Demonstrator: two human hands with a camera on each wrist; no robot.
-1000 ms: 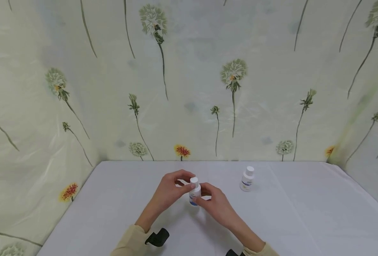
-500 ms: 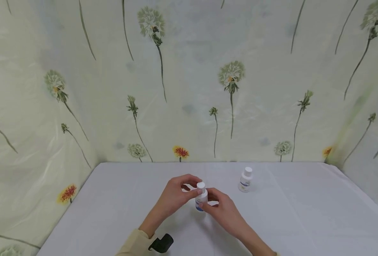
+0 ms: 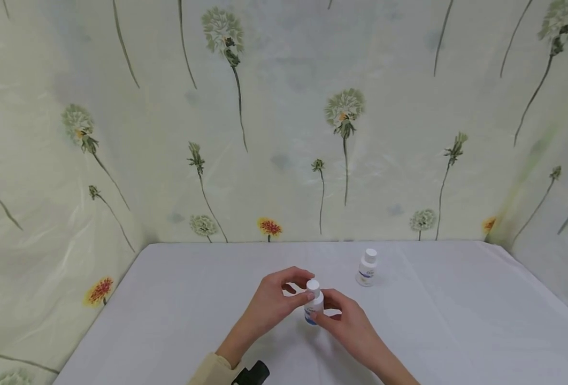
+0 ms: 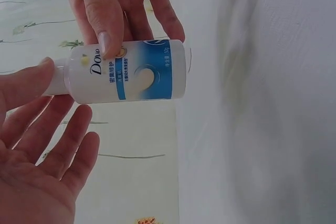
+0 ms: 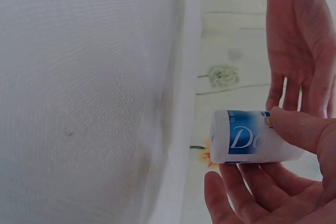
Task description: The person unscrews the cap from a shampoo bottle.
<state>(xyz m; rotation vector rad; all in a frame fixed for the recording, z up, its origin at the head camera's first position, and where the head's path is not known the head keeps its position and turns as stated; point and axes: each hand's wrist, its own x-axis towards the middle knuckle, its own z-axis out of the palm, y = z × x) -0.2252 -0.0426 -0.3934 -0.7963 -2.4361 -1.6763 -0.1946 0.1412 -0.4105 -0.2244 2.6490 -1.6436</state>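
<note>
Both hands hold a small white Dove bottle (image 3: 314, 306) with a blue-and-white label, close over the table and nearly upright in the head view. My left hand (image 3: 275, 300) pinches the white cap (image 3: 313, 285) between thumb and index finger, its other fingers extended, as the left wrist view shows. From the other side my right hand (image 3: 351, 323) grips the bottle's body, thumb on the label and fingers behind it. In the right wrist view the bottle's base (image 5: 218, 136) shows, while the cap end is hidden behind the right thumb.
A second small white bottle (image 3: 367, 268) with a white cap stands upright farther back, to the right of the hands. The table (image 3: 192, 294) has a pale cloth, and a flower-printed curtain (image 3: 274, 133) surrounds its back and sides.
Both hands and the bottle between them have moved right and a little nearer in the head view. The grip looks the same, and the second bottle stays standing.
</note>
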